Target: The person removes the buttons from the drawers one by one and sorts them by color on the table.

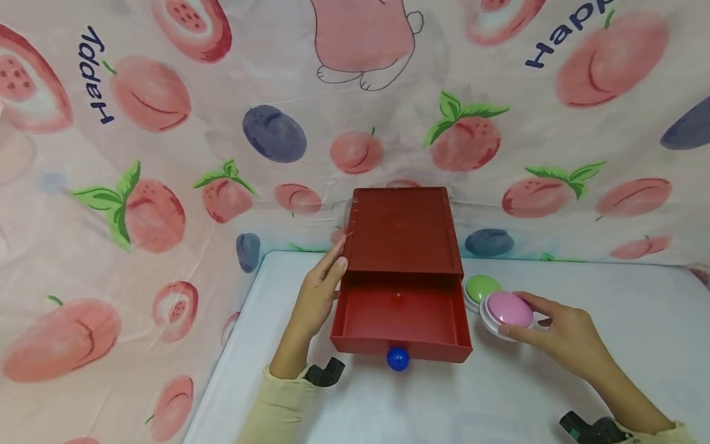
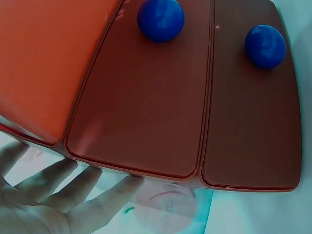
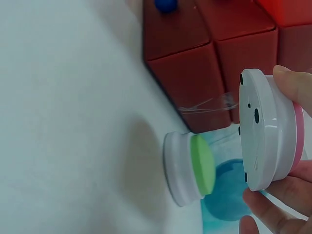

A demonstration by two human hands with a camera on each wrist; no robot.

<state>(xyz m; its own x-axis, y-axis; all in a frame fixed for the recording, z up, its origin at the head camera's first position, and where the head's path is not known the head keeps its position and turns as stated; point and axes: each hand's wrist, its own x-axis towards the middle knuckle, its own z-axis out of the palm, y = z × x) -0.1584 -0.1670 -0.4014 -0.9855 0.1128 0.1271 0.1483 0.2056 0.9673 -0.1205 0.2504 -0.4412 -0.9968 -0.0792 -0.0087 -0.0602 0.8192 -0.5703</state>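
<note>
A red drawer cabinet (image 1: 403, 231) stands on the white table, its top drawer (image 1: 396, 317) pulled out and nothing visible inside. My left hand (image 1: 315, 299) rests against the cabinet's left side, fingers extended along it, as the left wrist view also shows. To the right of the cabinet, my right hand (image 1: 571, 339) grips a round white push button with a pink top (image 1: 509, 308) by its edges. That button is lifted off the table, and its white underside (image 3: 254, 129) with small dark feet shows in the right wrist view. Beside the cabinet sits a similar green-topped button (image 1: 481, 287).
Blue ball knobs are on the drawers, including the open drawer's knob (image 1: 397, 359) and a lower one (image 2: 265, 46). Two lower drawers are closed. A fruit-printed cloth (image 1: 299, 240) hangs behind the white table (image 1: 432, 407) and along its left side.
</note>
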